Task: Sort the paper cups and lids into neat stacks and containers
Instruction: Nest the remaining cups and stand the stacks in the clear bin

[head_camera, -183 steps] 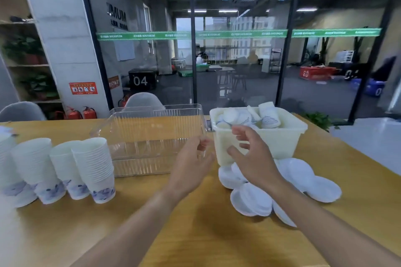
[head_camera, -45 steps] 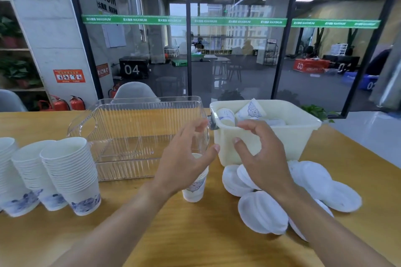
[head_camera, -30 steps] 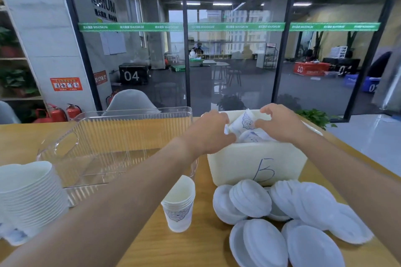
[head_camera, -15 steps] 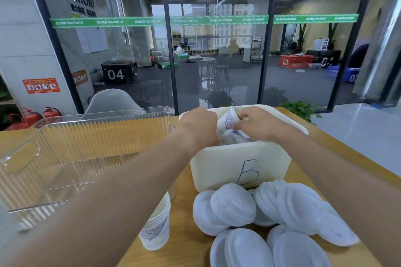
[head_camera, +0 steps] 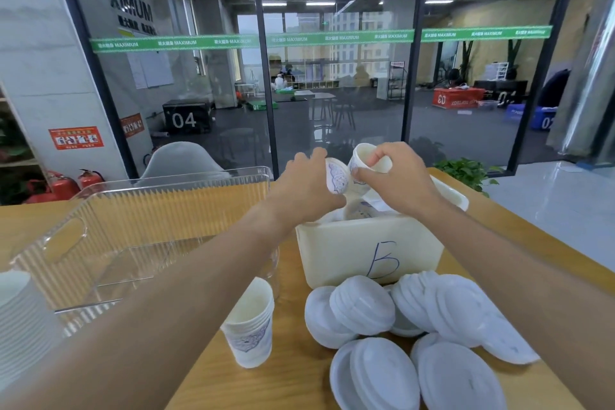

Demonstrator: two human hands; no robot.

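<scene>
Over the white bin marked "B" (head_camera: 366,253), my left hand (head_camera: 303,186) grips a paper cup with a blue print (head_camera: 336,176). Beside it my right hand (head_camera: 396,183) holds a second paper cup (head_camera: 366,160), its mouth tilted toward the camera. More cups lie inside the bin, mostly hidden by my hands. A short stack of printed cups (head_camera: 249,333) stands on the table in front of the bin. White lids (head_camera: 399,326) lie in overlapping piles at the bin's near side.
A clear ribbed plastic container (head_camera: 100,243) stands to the left of the bin on the wooden table (head_camera: 283,386). A tall stack of cups (head_camera: 20,316) shows at the left edge. A glass wall and a grey chair (head_camera: 179,160) are behind the table.
Both hands have lifted out of the bin, each holding a cup, and the two cups are now held side by side above it.
</scene>
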